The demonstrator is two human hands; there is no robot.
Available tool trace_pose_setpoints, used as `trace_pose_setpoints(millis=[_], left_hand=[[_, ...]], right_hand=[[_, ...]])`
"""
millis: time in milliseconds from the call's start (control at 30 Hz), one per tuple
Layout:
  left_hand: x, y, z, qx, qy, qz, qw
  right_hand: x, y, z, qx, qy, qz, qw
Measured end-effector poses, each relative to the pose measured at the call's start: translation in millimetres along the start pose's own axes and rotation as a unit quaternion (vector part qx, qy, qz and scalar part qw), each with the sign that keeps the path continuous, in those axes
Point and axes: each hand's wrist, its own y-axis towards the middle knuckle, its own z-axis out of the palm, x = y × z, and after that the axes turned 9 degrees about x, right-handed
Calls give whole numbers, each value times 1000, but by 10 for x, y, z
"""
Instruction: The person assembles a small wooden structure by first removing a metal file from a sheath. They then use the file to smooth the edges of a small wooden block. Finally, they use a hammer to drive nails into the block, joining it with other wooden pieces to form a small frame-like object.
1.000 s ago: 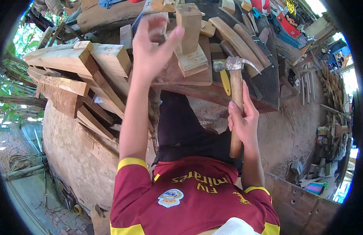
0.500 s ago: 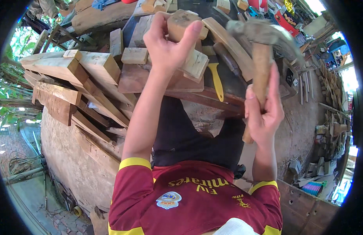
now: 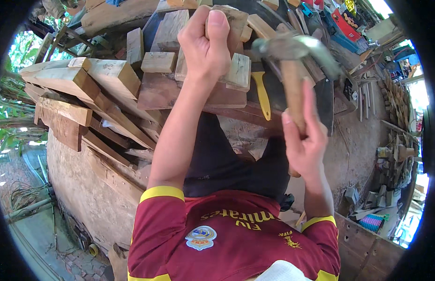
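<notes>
My left hand (image 3: 206,54) is closed around a wooden block (image 3: 234,27) above the workbench, its thumb along the near side. In my right hand (image 3: 307,143) is a claw hammer (image 3: 292,86), gripped by its wooden handle, with the index finger stretched along it. The blurred hammer head stands to the right of the block, apart from it. Below the block, another light wood piece (image 3: 238,72) lies over a brown board (image 3: 156,93). A brush with a yellow handle (image 3: 261,96) rests between the two hands on the bench.
Long stacked timbers (image 3: 119,77) fill the left side. A small block (image 3: 159,62) sits on the brown board. At the far right of the bench stands a red container (image 3: 345,23). Wood scraps line the right wall beyond the floor (image 3: 353,159).
The hammer and my right hand have moved left, nearer the block. My left hand has shifted slightly right, its thumb now closer in over the block.
</notes>
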Motion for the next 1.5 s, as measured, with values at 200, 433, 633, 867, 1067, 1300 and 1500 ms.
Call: trace_pose_setpoints(millis=[200,433,633,867,1067,1300,1500], left_hand=[[-17,5,25,18,-44,-45,998],[-179,71,250,-78,-17,32,996],[1,31,-16,36,27,10,999],[-295,60,220,-54,-47,-55,996],[-96,21,27,25,-46,-55,997],[62,4,12,1,-19,-20,1000],[34,19,-8,-16,-25,-44,999]], right_hand=[[1,32,2,-14,-52,-60,997],[55,93,-194,79,-92,-13,992],[62,43,97,-159,113,-77,978],[-20,35,-81,58,-79,-5,995],[-65,-85,43,-59,37,-9,998],[-49,14,-4,109,-6,0,994],[-139,-187,48,71,17,24,997]])
